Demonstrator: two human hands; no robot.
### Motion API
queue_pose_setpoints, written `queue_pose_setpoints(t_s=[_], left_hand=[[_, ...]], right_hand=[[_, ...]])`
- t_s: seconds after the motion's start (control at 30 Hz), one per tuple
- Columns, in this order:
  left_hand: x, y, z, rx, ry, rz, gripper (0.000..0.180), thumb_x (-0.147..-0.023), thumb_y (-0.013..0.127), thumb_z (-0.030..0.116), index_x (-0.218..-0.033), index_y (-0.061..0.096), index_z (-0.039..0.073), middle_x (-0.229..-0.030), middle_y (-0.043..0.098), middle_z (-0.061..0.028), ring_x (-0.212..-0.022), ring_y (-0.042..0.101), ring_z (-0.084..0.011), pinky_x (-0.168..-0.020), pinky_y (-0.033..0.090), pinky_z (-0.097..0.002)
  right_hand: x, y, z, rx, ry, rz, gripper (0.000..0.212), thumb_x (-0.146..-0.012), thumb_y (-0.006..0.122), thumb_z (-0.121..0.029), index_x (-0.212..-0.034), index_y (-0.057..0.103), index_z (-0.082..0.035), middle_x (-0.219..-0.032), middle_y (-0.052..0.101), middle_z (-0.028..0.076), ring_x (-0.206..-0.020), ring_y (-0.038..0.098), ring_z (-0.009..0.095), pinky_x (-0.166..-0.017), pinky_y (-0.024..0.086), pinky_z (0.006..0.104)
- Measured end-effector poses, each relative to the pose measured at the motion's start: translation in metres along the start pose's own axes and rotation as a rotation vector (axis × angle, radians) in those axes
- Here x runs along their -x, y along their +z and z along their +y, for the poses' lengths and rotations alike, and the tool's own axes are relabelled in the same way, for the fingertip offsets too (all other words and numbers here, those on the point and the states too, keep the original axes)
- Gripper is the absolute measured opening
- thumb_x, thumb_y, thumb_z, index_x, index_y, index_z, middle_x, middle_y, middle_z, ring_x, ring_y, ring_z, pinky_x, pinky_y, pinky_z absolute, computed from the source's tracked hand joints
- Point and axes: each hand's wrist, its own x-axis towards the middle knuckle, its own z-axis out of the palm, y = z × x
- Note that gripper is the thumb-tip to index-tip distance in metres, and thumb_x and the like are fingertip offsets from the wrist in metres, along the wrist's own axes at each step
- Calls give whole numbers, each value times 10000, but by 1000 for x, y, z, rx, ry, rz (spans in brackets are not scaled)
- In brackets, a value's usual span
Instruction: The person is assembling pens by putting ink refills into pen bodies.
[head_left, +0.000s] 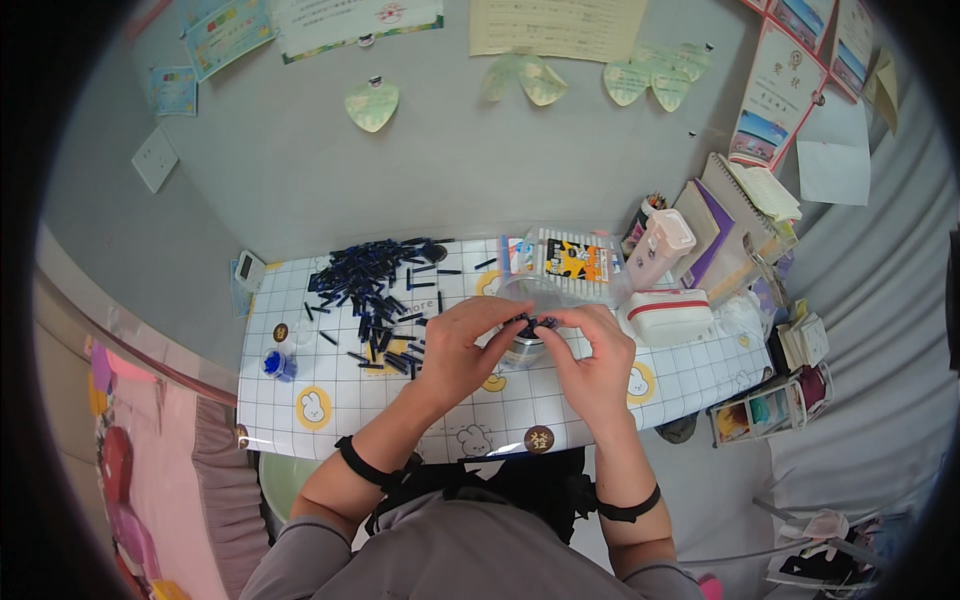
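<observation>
Both hands meet over a clear round jar [522, 352] near the middle of the table, with dark blue pieces at its mouth. My left hand [465, 338] curves in from the left, thumb and fingertips closed on dark ink cartridges [538, 326] at the rim. On the other side my right hand [592, 358] bends its thumb and fingers onto the same small bundle. The fingers hide part of the jar and of what they pinch. Left of the hands lies a loose heap of slim dark blue ink cartridges [365, 278], with several strewn around it.
A small jar with blue pieces [279, 365] stands at the left. Behind my hands is a clear plastic box [570, 262]. To the right are a white pouch with a red zip [670, 316], a pink bottle [662, 245] and upright notebooks [715, 225]. A white digital timer [249, 270] stands far left.
</observation>
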Motion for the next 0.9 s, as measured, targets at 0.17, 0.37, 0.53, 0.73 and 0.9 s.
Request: queue_pose_setpoints(t_s=[0.17, 0.37, 0.53, 0.73, 0.9], left_hand=[[0, 11, -17, -129, 25, -2, 316, -895, 863, 1, -1203, 832, 63, -1164, 842, -99, -1183, 786, -294, -990, 642, -381], [-2, 11, -18, -162, 59, 12, 370, -896, 863, 18, -1258, 817, 77, -1269, 815, -109, -1290, 728, -337, -1073, 598, -436], [1, 0, -15, -146, 43, 36, 366, -923, 837, 21, -1284, 807, 77, -1283, 801, -124, -1255, 730, -336, -1074, 583, -444], [15, -38, -16, -214, -16, 104, 322, -950, 787, -18, -1264, 803, 51, -1253, 795, -140, -1216, 736, -331, -1045, 581, -414], [41, -76, -29, -267, -83, 163, 298, -952, 778, -32, -1241, 801, 37, -1233, 786, -148, -1180, 741, -330, -1013, 585, -395]], right_hand=[[-4, 1, 17, 38, 49, 46, 233, -826, 920, -41, -1021, 792, -30, -910, 774, 86, -905, 726, 252, -818, 569, 365], [1, 9, 24, 48, 74, 18, 297, -845, 899, -42, -1129, 814, -54, -954, 785, 100, -939, 733, 269, -857, 584, 372], [1, 12, 22, 126, 49, -28, 378, -851, 890, -63, -1215, 787, -42, -1085, 789, 125, -1072, 703, 328, -919, 581, 426], [-3, 23, 1, 187, -45, 39, 448, -860, 880, -72, -1287, 749, -34, -1304, 764, 114, -1228, 645, 366, -1052, 533, 456], [-2, 49, -24, 100, -138, 39, 397, -878, 865, -66, -1255, 746, -38, -1340, 750, 105, -1223, 644, 372, -1052, 528, 466]])
